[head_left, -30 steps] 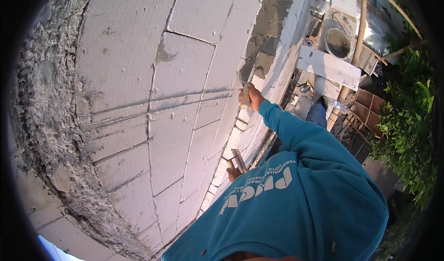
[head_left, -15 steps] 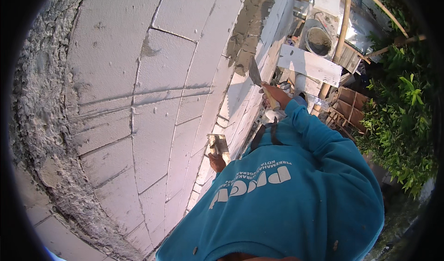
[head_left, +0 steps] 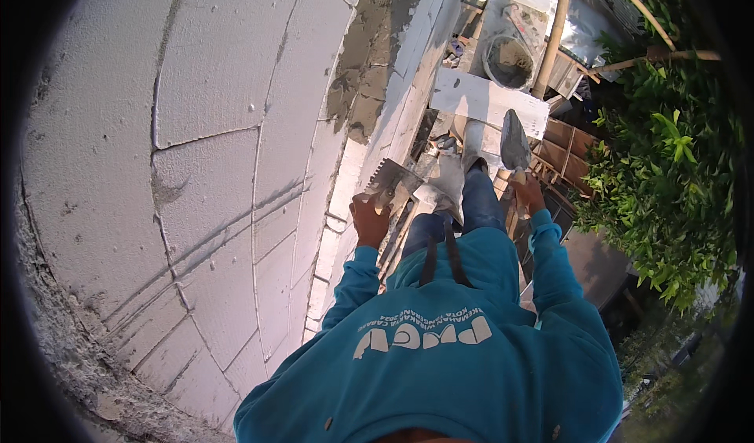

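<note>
My left hand (head_left: 371, 221) is closed around the grip of a notched trowel (head_left: 390, 177), whose toothed edge points up and away from me beside the wall. In my right hand (head_left: 528, 193) is a pointed brick trowel (head_left: 514, 142), its grey blade aimed ahead, apart from everything else. Left of me rises a wall of pale blocks (head_left: 210, 184). Wet grey mortar (head_left: 363, 74) covers a strip of it at the far side, with a rough lower end. Neither trowel touches the mortar.
A bucket (head_left: 508, 62) with grey mix stands on the scaffold ahead. A white board (head_left: 491, 101) lies across the planks this side of it. Bamboo poles (head_left: 554, 34) run up on the right, next to leafy branches (head_left: 660, 199). My legs (head_left: 483, 199) are on the scaffold.
The brick trowel has moved away from the wall to the right in my right hand. My left hand has brought the notched trowel forward, and my view has shifted toward the scaffold.
</note>
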Demonstrator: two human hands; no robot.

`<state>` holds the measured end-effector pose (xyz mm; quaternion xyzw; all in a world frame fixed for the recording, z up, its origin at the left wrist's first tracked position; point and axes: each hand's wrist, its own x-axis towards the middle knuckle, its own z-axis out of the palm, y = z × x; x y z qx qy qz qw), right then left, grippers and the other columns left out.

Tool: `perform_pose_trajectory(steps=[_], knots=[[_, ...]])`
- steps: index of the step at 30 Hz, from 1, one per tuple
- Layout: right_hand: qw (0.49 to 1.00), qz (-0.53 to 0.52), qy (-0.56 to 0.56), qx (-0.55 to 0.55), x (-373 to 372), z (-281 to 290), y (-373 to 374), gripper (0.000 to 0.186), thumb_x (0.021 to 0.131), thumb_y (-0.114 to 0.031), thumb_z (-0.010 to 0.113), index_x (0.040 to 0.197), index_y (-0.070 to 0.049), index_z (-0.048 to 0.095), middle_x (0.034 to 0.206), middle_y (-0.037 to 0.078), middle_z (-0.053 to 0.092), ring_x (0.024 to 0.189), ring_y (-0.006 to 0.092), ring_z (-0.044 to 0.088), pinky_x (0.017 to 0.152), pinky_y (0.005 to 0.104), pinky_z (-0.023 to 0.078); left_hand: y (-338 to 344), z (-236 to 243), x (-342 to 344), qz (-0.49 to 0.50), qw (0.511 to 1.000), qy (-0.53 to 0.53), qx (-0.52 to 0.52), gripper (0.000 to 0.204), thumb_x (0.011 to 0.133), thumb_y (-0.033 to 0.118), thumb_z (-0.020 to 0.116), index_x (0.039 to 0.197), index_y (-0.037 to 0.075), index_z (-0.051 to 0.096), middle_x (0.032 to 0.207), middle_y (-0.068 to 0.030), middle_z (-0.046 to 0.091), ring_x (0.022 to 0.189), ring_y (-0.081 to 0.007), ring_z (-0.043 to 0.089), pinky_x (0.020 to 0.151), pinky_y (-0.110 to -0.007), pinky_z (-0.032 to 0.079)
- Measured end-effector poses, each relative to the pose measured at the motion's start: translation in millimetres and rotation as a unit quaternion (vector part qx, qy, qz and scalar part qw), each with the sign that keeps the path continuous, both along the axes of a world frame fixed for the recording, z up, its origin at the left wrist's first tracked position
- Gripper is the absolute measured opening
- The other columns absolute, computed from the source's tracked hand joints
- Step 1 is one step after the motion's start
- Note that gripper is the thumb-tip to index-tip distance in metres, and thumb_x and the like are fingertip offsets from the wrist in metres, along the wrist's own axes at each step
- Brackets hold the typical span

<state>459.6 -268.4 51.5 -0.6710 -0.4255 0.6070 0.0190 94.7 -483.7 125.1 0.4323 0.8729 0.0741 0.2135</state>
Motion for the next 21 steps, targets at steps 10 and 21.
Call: perform_pose_trajectory(steps=[10, 21], knots=[[0.878, 0.281, -0.351, 0.160, 68, -102, 143, 0.049, 0.083, -0.029, 0.065, 0.127, -0.013, 0.051, 0.107, 0.021, 0.067, 0.099, 0.0415, 0.064, 0.085, 0.0524, 0.051, 223, -140, 36, -0.023, 0.925, -0.351, 0.140, 0.034, 0.072, -0.002, 0.060, 0.105, 0.004, 0.064, 0.118, -0.0121, 0.058, 0.107, -0.0297, 0.060, 0.092, -0.039, 0.050], [0.713, 0.474, -0.446, 0.261, -20, -232, 400, 0.029, 0.083, -0.019, 0.062, 0.109, -0.008, 0.065, 0.103, 0.018, 0.069, 0.094, 0.0367, 0.068, 0.079, 0.0475, 0.056, 421, -323, 30, -0.069, 0.958, -0.208, 0.185, 0.033, 0.071, -0.007, 0.061, 0.099, 0.009, 0.067, 0.106, -0.0099, 0.062, 0.100, -0.0287, 0.060, 0.080, -0.040, 0.050]])
